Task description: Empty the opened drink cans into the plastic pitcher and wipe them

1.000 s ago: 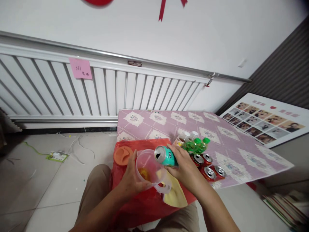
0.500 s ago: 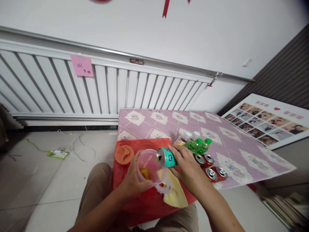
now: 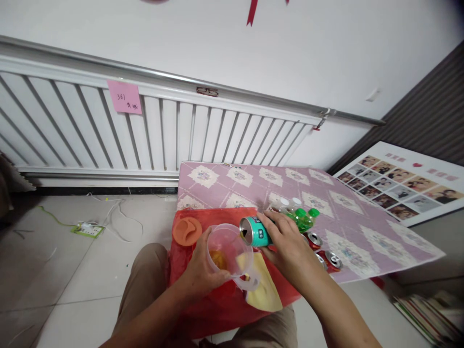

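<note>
My left hand (image 3: 203,270) is wrapped round the left side of a clear plastic pitcher (image 3: 234,237), which has amber liquid at its bottom and a handle pointing toward me. In my right hand (image 3: 290,241) is an open teal drink can (image 3: 258,231), tipped on its side. Its mouth faces left, close to the pitcher's right rim. No stream of liquid can be made out between them. Left of the pitcher lies an orange lid (image 3: 187,231). A yellow cloth (image 3: 266,290) lies under the pitcher's handle on the red cover (image 3: 228,309).
Right of my hand stand several opened red cans (image 3: 332,261), one partly hidden. Behind them are green-capped bottles (image 3: 306,220) and white-capped bottles (image 3: 290,203) on the patterned tablecloth (image 3: 221,191). A radiator (image 3: 217,135) runs along the wall; a power strip (image 3: 87,229) lies on the floor.
The can has moved slightly right and up, away from the pitcher, with my right hand. My left hand and the pitcher stay nearly in place.
</note>
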`<act>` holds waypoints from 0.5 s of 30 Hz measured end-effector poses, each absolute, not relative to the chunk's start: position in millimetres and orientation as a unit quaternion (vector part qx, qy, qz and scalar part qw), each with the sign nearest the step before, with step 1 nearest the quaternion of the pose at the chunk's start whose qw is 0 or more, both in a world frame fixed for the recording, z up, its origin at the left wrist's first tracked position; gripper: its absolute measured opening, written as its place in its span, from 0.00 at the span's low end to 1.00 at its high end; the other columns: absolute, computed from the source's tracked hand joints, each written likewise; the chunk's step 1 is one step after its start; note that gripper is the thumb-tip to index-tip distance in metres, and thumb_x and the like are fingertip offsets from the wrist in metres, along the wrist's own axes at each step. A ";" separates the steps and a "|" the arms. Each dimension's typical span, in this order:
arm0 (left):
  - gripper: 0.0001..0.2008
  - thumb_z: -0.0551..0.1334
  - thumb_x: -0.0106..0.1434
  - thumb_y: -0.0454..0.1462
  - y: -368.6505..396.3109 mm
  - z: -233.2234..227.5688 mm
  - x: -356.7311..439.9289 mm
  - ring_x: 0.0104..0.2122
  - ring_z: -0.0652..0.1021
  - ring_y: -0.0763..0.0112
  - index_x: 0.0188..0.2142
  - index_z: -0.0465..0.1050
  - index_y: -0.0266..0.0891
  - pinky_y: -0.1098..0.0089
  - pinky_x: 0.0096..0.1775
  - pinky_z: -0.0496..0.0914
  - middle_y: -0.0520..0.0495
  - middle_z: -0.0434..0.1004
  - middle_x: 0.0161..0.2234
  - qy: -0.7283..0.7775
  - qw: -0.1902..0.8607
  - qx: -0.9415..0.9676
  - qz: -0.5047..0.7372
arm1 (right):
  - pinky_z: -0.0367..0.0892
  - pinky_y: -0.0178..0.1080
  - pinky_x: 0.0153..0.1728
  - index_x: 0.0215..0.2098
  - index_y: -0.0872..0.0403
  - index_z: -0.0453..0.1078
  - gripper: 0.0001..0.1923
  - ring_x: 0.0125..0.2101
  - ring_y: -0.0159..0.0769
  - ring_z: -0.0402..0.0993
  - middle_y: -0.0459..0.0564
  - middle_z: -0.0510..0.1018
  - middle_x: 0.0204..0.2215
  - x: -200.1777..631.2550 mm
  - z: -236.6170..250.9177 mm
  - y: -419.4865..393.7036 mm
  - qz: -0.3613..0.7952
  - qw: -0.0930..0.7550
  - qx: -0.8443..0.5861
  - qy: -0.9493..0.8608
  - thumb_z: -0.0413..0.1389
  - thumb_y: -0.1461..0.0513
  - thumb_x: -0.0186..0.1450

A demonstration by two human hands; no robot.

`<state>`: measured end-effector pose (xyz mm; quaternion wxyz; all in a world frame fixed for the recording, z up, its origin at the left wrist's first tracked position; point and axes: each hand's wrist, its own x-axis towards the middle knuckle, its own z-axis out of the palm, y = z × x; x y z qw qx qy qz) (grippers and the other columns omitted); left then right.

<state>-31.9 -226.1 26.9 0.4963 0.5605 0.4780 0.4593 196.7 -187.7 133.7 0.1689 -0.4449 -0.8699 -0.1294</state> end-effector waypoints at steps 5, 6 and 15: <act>0.50 0.68 0.48 0.34 -227.1 28.3 -32.3 0.67 0.55 0.44 0.67 0.45 0.40 0.49 0.66 0.53 0.36 0.50 0.68 0.474 0.506 0.560 0.454 | 0.66 0.59 0.55 0.63 0.57 0.60 0.32 0.57 0.57 0.63 0.65 0.68 0.56 195.1 141.4 -188.2 -0.147 0.148 -0.454 -0.866 0.59 0.64 0.62; 0.50 0.68 0.47 0.34 -227.0 27.9 -32.1 0.67 0.55 0.44 0.67 0.45 0.40 0.49 0.66 0.53 0.36 0.50 0.68 0.474 0.504 0.560 0.456 | 0.66 0.59 0.55 0.64 0.57 0.60 0.32 0.57 0.57 0.63 0.65 0.68 0.56 194.7 142.4 -188.4 -0.150 0.147 -0.454 -0.866 0.59 0.64 0.62; 0.52 0.69 0.45 0.35 -225.7 23.5 -30.2 0.67 0.56 0.43 0.67 0.45 0.39 0.46 0.66 0.53 0.35 0.50 0.67 0.475 0.493 0.559 0.468 | 0.67 0.57 0.54 0.63 0.57 0.62 0.29 0.59 0.56 0.62 0.65 0.69 0.57 190.3 138.7 -189.0 -0.188 0.119 -0.433 -0.873 0.56 0.66 0.64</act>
